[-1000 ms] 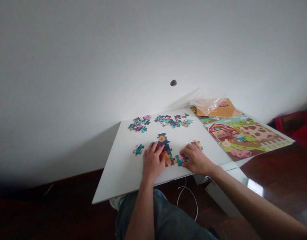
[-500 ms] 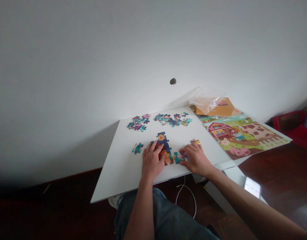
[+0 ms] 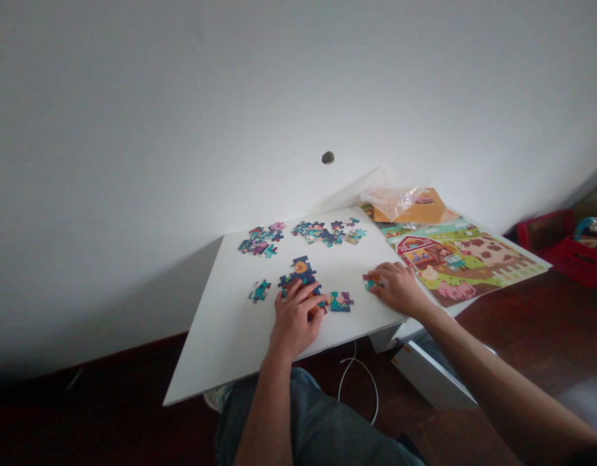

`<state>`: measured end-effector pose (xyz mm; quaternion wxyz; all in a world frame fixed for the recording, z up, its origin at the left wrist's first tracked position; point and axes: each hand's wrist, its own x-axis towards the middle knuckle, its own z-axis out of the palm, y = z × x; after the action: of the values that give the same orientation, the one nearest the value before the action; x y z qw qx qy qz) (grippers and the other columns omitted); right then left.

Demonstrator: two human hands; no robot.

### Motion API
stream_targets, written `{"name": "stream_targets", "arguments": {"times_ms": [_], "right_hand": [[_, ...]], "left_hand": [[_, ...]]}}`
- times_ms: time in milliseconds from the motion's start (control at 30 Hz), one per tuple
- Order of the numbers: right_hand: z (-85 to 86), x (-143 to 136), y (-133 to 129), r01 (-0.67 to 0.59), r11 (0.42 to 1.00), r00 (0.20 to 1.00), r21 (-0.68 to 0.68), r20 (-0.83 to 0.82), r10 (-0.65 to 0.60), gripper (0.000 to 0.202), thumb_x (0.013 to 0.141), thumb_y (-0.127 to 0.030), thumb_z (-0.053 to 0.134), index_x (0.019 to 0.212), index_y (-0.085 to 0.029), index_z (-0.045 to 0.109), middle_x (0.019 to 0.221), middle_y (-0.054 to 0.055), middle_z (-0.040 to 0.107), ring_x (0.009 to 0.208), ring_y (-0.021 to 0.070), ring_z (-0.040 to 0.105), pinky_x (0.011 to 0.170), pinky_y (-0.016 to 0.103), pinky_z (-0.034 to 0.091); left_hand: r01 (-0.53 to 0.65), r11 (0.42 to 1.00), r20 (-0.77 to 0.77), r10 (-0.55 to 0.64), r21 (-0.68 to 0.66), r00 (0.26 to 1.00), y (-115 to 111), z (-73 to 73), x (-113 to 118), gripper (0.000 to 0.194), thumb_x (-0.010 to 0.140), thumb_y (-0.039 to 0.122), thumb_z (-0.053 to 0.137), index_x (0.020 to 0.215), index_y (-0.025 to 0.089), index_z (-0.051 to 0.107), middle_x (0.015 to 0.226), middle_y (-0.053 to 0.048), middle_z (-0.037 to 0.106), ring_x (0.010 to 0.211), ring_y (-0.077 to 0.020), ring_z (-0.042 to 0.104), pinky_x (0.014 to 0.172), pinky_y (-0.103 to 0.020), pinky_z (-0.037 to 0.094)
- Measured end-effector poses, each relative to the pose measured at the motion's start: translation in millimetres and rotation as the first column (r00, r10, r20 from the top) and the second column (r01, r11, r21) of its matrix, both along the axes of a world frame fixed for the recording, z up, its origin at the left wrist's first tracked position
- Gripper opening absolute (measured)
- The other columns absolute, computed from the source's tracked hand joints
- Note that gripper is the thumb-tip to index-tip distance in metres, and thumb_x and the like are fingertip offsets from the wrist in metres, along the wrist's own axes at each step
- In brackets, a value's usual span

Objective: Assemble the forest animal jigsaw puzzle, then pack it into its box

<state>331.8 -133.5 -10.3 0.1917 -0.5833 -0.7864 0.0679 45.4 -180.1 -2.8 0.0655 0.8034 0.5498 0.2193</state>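
Observation:
My left hand (image 3: 297, 314) lies spread over a joined block of dark blue and orange puzzle pieces (image 3: 301, 266), covering its lower part. To the right, my right hand (image 3: 396, 288) has its fingers closed on a small puzzle piece (image 3: 370, 280) with teal and orange on it, partly hidden by the fingers. Between the hands a teal and purple puzzle piece (image 3: 341, 301) rests on the white table, close to the block's right side. A single teal puzzle piece (image 3: 259, 290) sits left of my left hand.
Loose puzzle pieces form one heap (image 3: 262, 241) at the back left and another (image 3: 322, 233) at the back middle. A farm picture sheet (image 3: 466, 259) covers the table's right part, bearing an orange box (image 3: 419, 206) and clear plastic bag (image 3: 393, 197). The wall stands behind.
My right hand has moved right, away from the teal and purple piece, and now grips the small piece further right. My left hand stays on the block. The view has shifted slightly.

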Motion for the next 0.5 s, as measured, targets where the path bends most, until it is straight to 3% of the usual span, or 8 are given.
{"name": "stream_targets", "arguments": {"times_ms": [133, 267, 400, 500], "right_hand": [[0.7, -2, 9, 0.030, 0.998, 0.999, -0.052, -0.020, -0.031, 0.047, 0.079, -0.041, 0.071, 0.121, -0.021, 0.064, 0.115, 0.012, 0.065, 0.112, 0.0320, 0.055, 0.095, 0.049, 0.039], [2.7, -7, 12, -0.043, 0.998, 0.969, -0.039, -0.245, 0.032, 0.042, 0.077, -0.023, 0.070, 0.119, -0.019, 0.064, 0.111, 0.011, 0.064, 0.102, 0.0247, 0.061, 0.092, 0.041, 0.045], [6.1, -35, 5, -0.100, 0.995, 0.819, -0.022, -0.569, 0.070, 0.026, 0.080, -0.018, 0.065, 0.107, -0.020, 0.064, 0.098, 0.005, 0.066, 0.088, 0.0180, 0.064, 0.082, 0.033, 0.050], [6.5, -68, -6, -0.198, 0.979, 0.735, -0.040, -0.667, 0.122, 0.033, 0.080, -0.018, 0.068, 0.112, -0.022, 0.060, 0.096, 0.002, 0.066, 0.086, 0.0168, 0.064, 0.079, 0.031, 0.052]], "left_hand": [[-0.061, 0.998, 0.009, 0.061, 0.011, 0.998, -1, -0.4, 0, 0.035, 0.087, 0.019, 0.054, 0.113, 0.037, 0.069, 0.139, 0.002, 0.058, 0.138, -0.0318, 0.040, 0.111, -0.069, 0.019], [-0.040, 0.999, 0.013, 0.040, 0.022, 0.999, -2, -1.2, 0, 0.034, 0.087, 0.020, 0.054, 0.114, 0.035, 0.068, 0.137, 0.000, 0.060, 0.137, -0.0316, 0.041, 0.111, -0.069, 0.014], [-0.001, 0.998, 0.078, -0.005, 0.066, 0.997, -2, -4.2, -4, 0.050, 0.087, 0.028, 0.061, 0.137, 0.031, 0.053, 0.130, -0.006, 0.065, 0.136, -0.0305, 0.042, 0.114, -0.064, 0.011], [0.063, 0.992, 0.135, -0.077, 0.109, 0.988, 1, -6.0, -7, 0.061, 0.087, 0.032, 0.064, 0.145, 0.028, 0.043, 0.122, -0.007, 0.069, 0.131, -0.0277, 0.047, 0.115, -0.057, 0.016]]}}
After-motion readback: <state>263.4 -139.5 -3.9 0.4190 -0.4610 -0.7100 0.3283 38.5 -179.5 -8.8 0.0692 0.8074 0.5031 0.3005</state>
